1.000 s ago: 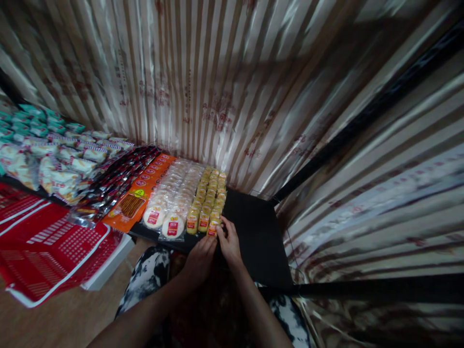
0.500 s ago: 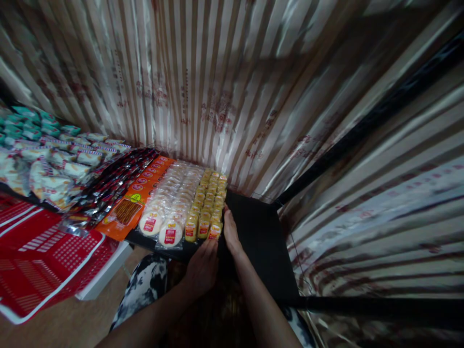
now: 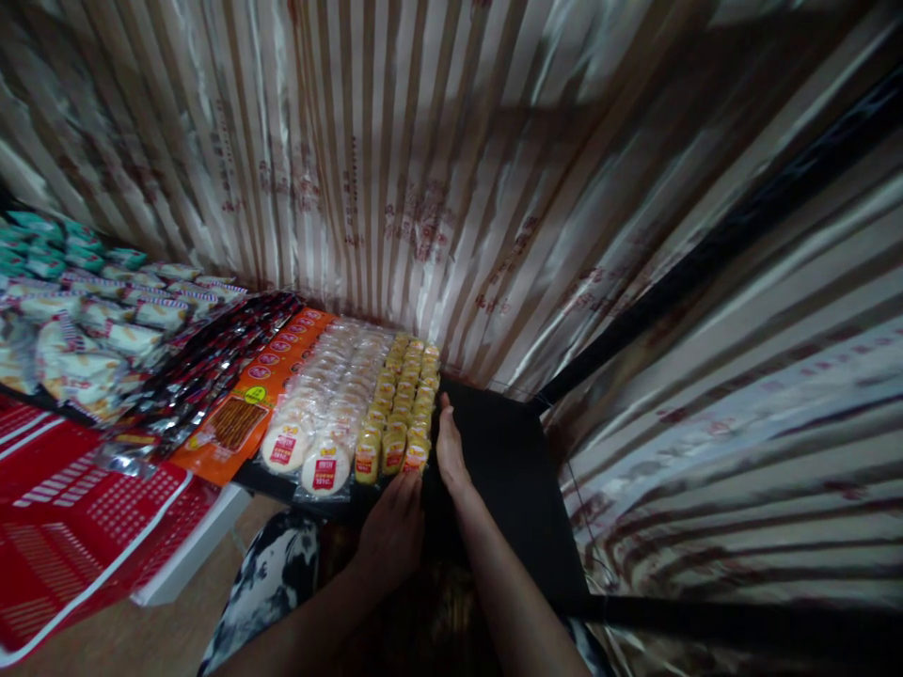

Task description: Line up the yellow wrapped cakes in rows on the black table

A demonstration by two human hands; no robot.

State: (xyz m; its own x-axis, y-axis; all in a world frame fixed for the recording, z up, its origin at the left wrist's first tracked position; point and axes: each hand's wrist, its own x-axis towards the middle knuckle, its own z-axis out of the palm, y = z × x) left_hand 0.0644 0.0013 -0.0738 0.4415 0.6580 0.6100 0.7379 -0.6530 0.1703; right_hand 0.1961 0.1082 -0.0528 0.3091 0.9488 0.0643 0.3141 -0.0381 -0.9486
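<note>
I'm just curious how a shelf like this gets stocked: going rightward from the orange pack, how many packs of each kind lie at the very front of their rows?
Orange packs: 1
White round packs: 2
Yellow packs: 3
Total: 6

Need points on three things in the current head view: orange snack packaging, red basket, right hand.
Orange snack packaging (image 3: 229, 423): head view, brown sticks printed on its front.
Red basket (image 3: 67, 531): head view, perforated side.
Right hand (image 3: 452, 453): head view, back of the hand.
</note>
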